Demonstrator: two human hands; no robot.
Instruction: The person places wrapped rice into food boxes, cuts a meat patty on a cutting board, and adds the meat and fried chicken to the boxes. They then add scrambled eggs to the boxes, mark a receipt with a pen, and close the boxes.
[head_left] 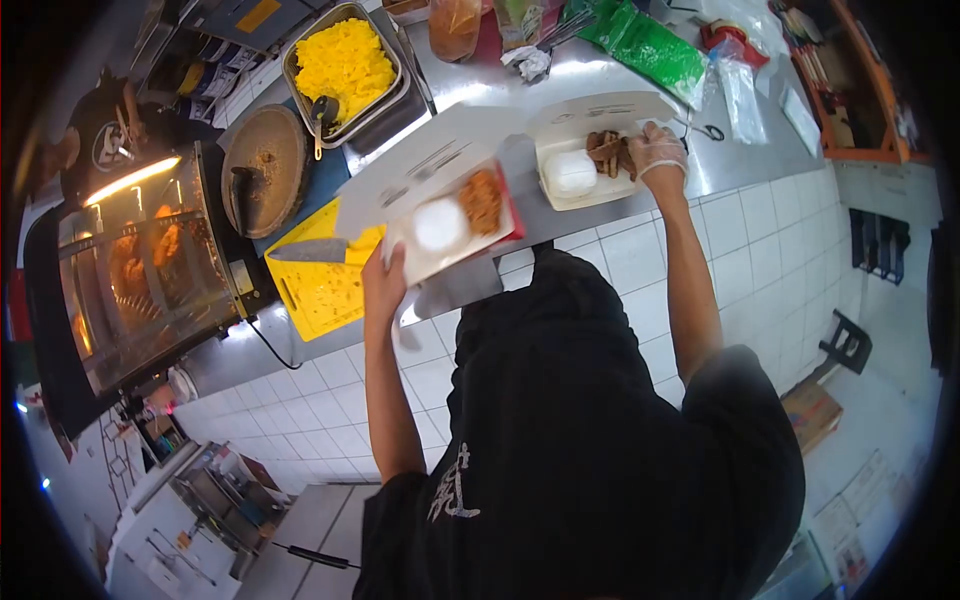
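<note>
My left hand (385, 278) grips the near left edge of an open white box (430, 262), slightly blurred and tilted. In that box lie a round white mound of rice (440, 224) and a reddish-orange food portion (481, 200). My right hand (658, 157), in a clear glove, is at the right side of a second open box (588, 197), its fingers closed around that edge. This box holds white rice (571, 173) and brown meat strips (606, 153). Both lids are raised at the far side.
Left of the boxes, a knife (308, 250) rests on a yellow cutting board (325, 292), beside a round wooden block (266, 170). Behind stands a tray (398, 92) of yellow rice. A glass warmer (150, 270) is at far left, a green packet (645, 50) and scissors (712, 132) at back right.
</note>
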